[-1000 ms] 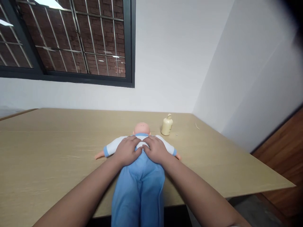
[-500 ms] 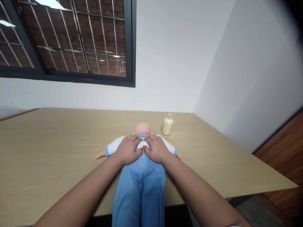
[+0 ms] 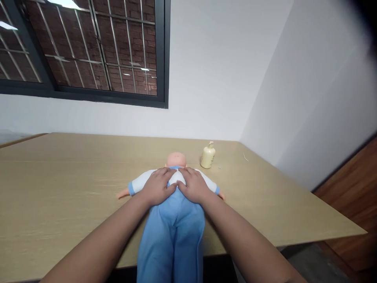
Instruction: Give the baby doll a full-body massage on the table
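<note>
A doll [image 3: 176, 220] in a white top with blue trim and blue trousers is stretched out on the table, arms spread to both sides. Its bald head points toward the wall, and its legs reach past the near table edge. My left hand [image 3: 160, 185] lies flat on the left side of the doll's torso, fingers extended. On the right side of the torso rests my right hand [image 3: 194, 184], flat in the same way. My two thumbs almost meet at the middle. A patch of white cloth shows between the hands, which partly cover the torso.
A cream pump bottle [image 3: 207, 156] stands beyond the doll to the right. Near it lies a thin pale strand [image 3: 245, 157]. The wooden table [image 3: 67, 188] meets a white wall with a barred window [image 3: 97, 47]. A brown wooden panel [image 3: 347, 188] is at far right.
The view has shifted very slightly. Slightly more white cloth shows between my hands, which remain on the doll's torso.
</note>
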Tool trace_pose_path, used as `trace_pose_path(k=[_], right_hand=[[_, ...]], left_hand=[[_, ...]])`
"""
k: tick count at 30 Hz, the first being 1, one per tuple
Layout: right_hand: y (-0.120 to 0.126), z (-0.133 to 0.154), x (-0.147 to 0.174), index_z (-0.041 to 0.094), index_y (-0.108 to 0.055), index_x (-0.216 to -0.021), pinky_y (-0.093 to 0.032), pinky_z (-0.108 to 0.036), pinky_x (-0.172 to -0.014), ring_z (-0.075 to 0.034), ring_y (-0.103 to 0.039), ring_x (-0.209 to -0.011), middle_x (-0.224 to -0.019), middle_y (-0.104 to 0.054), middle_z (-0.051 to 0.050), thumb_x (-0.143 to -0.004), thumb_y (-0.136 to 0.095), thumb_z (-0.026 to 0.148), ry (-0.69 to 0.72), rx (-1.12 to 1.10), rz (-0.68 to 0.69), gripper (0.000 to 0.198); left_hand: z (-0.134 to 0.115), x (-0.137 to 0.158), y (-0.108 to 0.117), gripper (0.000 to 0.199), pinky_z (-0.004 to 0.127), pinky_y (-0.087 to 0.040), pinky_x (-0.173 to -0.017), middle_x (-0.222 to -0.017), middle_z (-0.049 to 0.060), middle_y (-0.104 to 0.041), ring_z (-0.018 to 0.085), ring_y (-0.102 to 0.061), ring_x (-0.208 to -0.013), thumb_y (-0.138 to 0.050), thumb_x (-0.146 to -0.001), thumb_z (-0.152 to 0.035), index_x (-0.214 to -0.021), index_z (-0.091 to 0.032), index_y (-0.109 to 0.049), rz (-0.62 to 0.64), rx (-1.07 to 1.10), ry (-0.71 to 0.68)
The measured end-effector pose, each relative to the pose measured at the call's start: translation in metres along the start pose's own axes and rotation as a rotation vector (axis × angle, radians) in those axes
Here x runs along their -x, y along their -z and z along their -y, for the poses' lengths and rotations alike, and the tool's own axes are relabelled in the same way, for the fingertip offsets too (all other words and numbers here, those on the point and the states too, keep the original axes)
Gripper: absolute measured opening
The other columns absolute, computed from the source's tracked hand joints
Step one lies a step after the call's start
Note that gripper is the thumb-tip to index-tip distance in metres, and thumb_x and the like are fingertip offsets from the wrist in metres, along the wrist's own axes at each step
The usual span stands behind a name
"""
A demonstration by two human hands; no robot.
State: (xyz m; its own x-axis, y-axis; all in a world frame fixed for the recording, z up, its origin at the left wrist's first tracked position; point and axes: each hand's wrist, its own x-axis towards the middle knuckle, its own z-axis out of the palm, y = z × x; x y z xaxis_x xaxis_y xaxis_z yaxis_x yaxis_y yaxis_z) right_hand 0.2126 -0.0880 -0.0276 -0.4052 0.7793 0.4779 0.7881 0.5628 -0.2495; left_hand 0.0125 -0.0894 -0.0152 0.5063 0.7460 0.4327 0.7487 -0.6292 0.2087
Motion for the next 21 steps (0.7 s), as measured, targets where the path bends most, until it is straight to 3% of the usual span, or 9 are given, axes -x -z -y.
trace_pose_path(k=[5,8,11,13,16,19,21], right_hand=[[0.001,0.001,-0.003,0.021,-0.058,-0.127,-0.041,-0.043,-0.099,-0.027,-0.057,-0.111,-0.119,-0.064,-0.010,-0.091,-0.053,0.042,-0.025,-0.029,-0.017,0.043],[0.000,0.000,0.002,0.018,-0.059,-0.127,-0.039,-0.041,-0.103,-0.026,-0.054,-0.117,-0.123,-0.063,-0.011,-0.090,-0.053,0.039,-0.009,-0.066,-0.153,0.042],[0.006,-0.002,0.009,0.017,-0.065,-0.116,-0.041,-0.038,-0.100,-0.025,-0.056,-0.111,-0.113,-0.066,-0.011,-0.090,-0.052,0.034,-0.033,-0.064,-0.269,0.034],[0.015,-0.002,0.012,0.019,-0.065,-0.114,-0.045,-0.035,-0.089,-0.023,-0.061,-0.097,-0.098,-0.069,-0.008,-0.090,-0.050,0.035,-0.112,-0.045,-0.235,0.032],[0.029,0.001,0.015,0.024,-0.060,-0.123,-0.043,-0.031,-0.069,-0.022,-0.064,-0.078,-0.083,-0.069,-0.004,-0.092,-0.048,0.049,-0.272,0.011,-0.066,0.042],[0.036,0.004,0.015,0.025,-0.056,-0.128,-0.038,-0.032,-0.064,-0.026,-0.065,-0.078,-0.089,-0.070,-0.008,-0.090,-0.042,0.063,-0.340,0.101,0.054,0.055],[0.037,0.005,0.015,0.025,-0.054,-0.130,-0.038,-0.032,-0.066,-0.028,-0.066,-0.083,-0.095,-0.071,-0.010,-0.092,-0.038,0.065,-0.347,0.108,0.090,0.058]], left_hand=[[0.004,-0.002,0.000,0.046,0.043,-0.041,-0.102,-0.126,0.009,-0.061,0.028,-0.055,-0.117,-0.053,-0.090,-0.042,-0.132,-0.024,-0.057,-0.017,0.053,0.002],[-0.003,0.004,0.001,0.045,0.037,-0.043,-0.099,-0.124,0.010,-0.061,0.025,-0.055,-0.116,-0.054,-0.089,-0.042,-0.128,-0.020,-0.058,-0.150,0.067,0.044],[-0.014,0.009,0.012,0.031,0.034,-0.046,-0.089,-0.109,0.009,-0.065,0.024,-0.060,-0.104,-0.051,-0.090,-0.039,-0.109,-0.019,-0.065,-0.245,-0.022,0.122],[-0.018,0.011,0.021,0.029,0.033,-0.045,-0.074,-0.090,0.007,-0.067,0.024,-0.063,-0.087,-0.047,-0.091,-0.040,-0.089,-0.020,-0.067,-0.158,-0.104,0.200],[-0.016,0.011,0.033,0.050,0.033,-0.038,-0.059,-0.071,0.008,-0.066,0.025,-0.061,-0.069,-0.036,-0.092,-0.054,-0.070,-0.020,-0.065,0.086,-0.130,0.343],[-0.006,0.014,0.036,0.073,0.035,-0.037,-0.059,-0.071,0.015,-0.069,0.030,-0.064,-0.070,-0.021,-0.090,-0.069,-0.064,-0.018,-0.067,0.265,-0.077,0.449],[0.001,0.017,0.034,0.081,0.037,-0.039,-0.063,-0.074,0.018,-0.070,0.033,-0.065,-0.074,-0.016,-0.087,-0.074,-0.066,-0.017,-0.069,0.311,-0.047,0.481]])
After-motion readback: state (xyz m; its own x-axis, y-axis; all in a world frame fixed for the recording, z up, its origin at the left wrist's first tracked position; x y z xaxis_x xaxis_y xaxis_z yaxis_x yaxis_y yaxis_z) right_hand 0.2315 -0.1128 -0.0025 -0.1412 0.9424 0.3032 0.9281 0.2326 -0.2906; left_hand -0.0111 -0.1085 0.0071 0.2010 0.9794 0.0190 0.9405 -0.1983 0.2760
